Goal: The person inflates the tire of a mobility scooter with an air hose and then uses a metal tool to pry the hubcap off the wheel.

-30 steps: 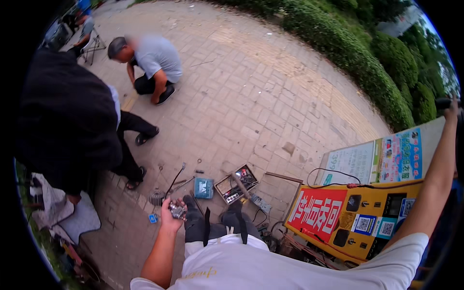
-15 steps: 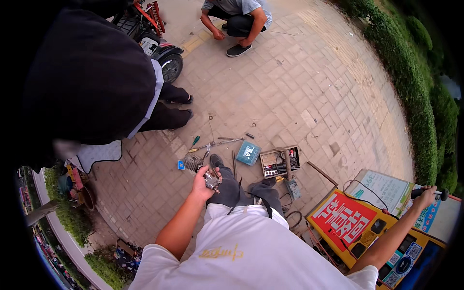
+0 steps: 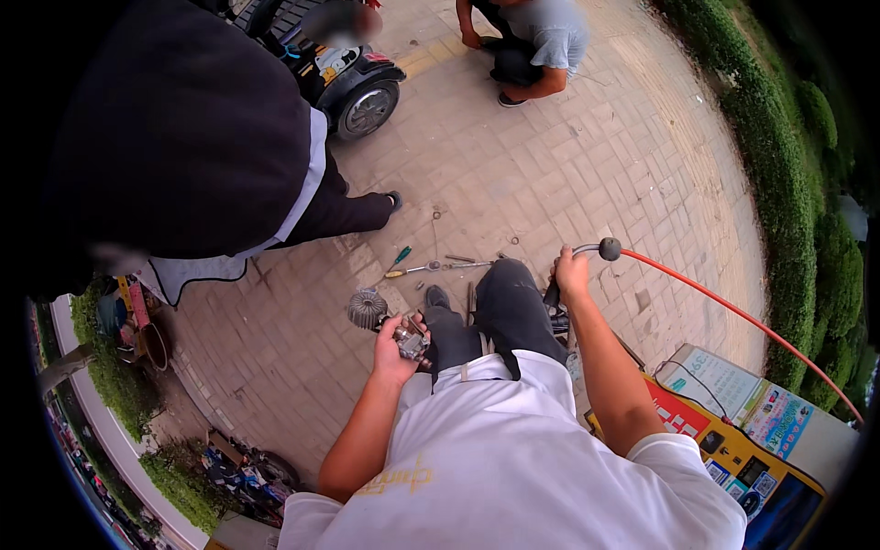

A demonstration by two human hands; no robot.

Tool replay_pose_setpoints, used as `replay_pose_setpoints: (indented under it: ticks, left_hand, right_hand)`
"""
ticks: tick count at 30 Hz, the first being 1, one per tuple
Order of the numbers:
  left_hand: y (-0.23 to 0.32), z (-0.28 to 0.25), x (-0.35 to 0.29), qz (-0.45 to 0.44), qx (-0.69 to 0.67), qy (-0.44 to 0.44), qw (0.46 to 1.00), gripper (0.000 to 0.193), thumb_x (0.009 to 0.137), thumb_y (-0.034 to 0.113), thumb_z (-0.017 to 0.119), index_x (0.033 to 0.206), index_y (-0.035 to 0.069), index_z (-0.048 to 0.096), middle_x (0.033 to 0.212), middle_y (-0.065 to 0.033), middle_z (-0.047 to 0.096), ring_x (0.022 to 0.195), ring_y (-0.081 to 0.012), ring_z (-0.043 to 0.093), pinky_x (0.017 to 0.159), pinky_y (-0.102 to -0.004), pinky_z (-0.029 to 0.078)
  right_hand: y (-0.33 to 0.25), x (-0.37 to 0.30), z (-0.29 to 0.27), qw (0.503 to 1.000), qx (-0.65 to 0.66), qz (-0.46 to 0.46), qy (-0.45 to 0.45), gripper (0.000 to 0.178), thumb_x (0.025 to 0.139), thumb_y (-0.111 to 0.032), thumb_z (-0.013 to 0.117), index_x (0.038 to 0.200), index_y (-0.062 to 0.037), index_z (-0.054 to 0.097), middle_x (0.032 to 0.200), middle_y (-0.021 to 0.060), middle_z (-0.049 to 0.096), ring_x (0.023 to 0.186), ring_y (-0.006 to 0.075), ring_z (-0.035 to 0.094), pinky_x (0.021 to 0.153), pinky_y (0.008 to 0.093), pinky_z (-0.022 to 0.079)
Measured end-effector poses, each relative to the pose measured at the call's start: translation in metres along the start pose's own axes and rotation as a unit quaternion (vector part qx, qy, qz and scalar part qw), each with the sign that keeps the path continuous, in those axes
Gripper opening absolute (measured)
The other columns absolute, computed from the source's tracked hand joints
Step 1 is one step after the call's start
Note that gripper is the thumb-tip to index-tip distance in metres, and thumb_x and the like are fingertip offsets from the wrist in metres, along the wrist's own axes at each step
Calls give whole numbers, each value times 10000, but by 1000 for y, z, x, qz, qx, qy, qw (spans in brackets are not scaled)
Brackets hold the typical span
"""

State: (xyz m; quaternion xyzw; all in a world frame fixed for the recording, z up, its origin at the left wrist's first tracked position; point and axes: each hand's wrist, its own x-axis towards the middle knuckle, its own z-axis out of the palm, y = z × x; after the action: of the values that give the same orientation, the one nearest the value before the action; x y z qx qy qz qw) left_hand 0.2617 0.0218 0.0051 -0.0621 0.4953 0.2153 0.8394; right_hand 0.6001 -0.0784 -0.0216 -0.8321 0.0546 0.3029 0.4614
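In my left hand (image 3: 394, 353) is a small silver metal part (image 3: 412, 345) with short fittings, its fingers curled around it. Just beyond, a round finned metal part (image 3: 368, 310) appears next to my fingertips; whether it touches them I cannot tell. My right hand (image 3: 573, 275) is wrapped round the black handle of a hose gun (image 3: 552, 293). From that hand a bent metal tube leads to a dark ball (image 3: 610, 248) on a taut red hose (image 3: 724, 307). The gun's front end is hard to make out against my leg.
A yellow machine (image 3: 733, 449) with signs stands at lower right. A ratchet wrench (image 3: 433, 267) and a green-handled screwdriver (image 3: 403, 254) lie on the paving ahead. A person in dark clothes (image 3: 202, 128) stands at left, near a scooter wheel (image 3: 369, 108); another person (image 3: 541, 46) crouches far ahead.
My right hand has come from the yellow machine forward and left, drawing out the red hose. My right leg has moved forward, hiding the toolbox and blue case. The left hand keeps its hold.
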Motion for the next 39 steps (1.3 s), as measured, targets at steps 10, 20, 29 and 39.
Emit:
replay_pose_setpoints:
  ticks: [10,20,29,39]
  left_hand:
    - [36,73,56,75,-6,35,997,163,896,189,590,981,52,571,928,-98,632,893,-252,621,814,-427,512]
    - [61,185,176,136,-77,111,982,322,890,382,608,1088,136,546,937,-70,623,696,-198,583,624,-369,508]
    - [73,342,218,93,-100,-13,990,296,866,317,658,968,59,555,795,-66,600,631,-175,581,562,-332,516]
    - [100,389,212,73,74,-68,992,310,890,343,617,977,47,581,748,-92,620,662,-206,644,583,-357,568]
  right_hand:
    - [-58,-4,310,930,-34,132,-340,249,932,-185,465,805,26,507,622,105,517,470,210,506,454,352,434]
    - [-166,85,400,854,57,279,-435,222,932,-161,443,757,-26,460,643,86,486,513,204,497,468,378,479]
    - [-252,163,257,899,281,163,-294,256,987,-219,428,807,-41,466,685,59,487,605,196,525,595,363,494]
    - [-307,171,160,872,221,169,-403,367,983,-362,360,1166,-71,488,1247,80,554,1176,248,449,942,495,347]
